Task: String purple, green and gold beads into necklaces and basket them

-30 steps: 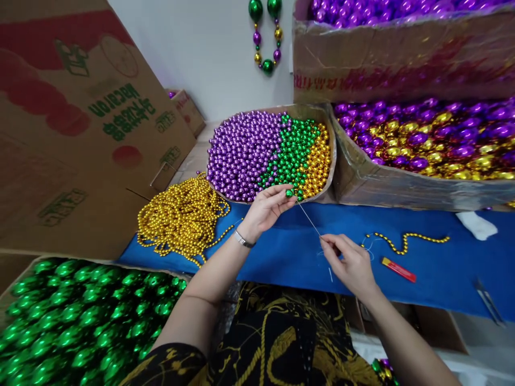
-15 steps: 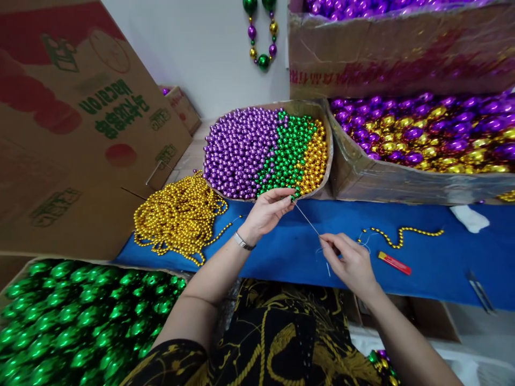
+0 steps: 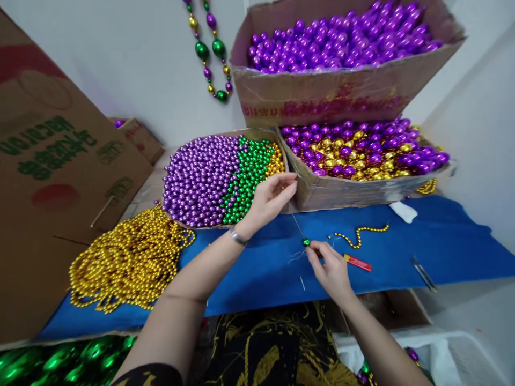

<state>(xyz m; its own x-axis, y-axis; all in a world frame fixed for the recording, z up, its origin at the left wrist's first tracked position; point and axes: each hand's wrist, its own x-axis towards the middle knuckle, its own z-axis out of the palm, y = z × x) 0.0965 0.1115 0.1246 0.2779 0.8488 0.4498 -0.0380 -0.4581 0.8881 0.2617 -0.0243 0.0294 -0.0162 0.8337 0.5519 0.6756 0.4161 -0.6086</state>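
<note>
My right hand [image 3: 330, 268] pinches a thin needle [image 3: 296, 222] that slants up to the left. A shiny green bead [image 3: 306, 242] is on the needle, right at those fingertips. Pale thread [image 3: 298, 256] trails loosely below it. My left hand [image 3: 274, 197] is raised before the right end of a box of small beads, fingers curved and apart from the thumb, with nothing visible between them. That box holds purple beads [image 3: 201, 179], green beads [image 3: 250, 174] and gold beads [image 3: 274, 160], the gold ones partly hidden by my hand.
Behind stand a box [image 3: 341, 195] of larger purple and gold beads and a higher box [image 3: 281, 96] of purple beads. Gold bead strands [image 3: 129, 262] lie left on the blue cloth [image 3: 257, 279]. At right are a short gold strand [image 3: 356, 236], a red-yellow item [image 3: 358, 262] and tweezers [image 3: 424, 273].
My left hand has left the needle tip and moved toward the box corner. The green bead now sits by my right fingertips. The view has shifted to the right.
</note>
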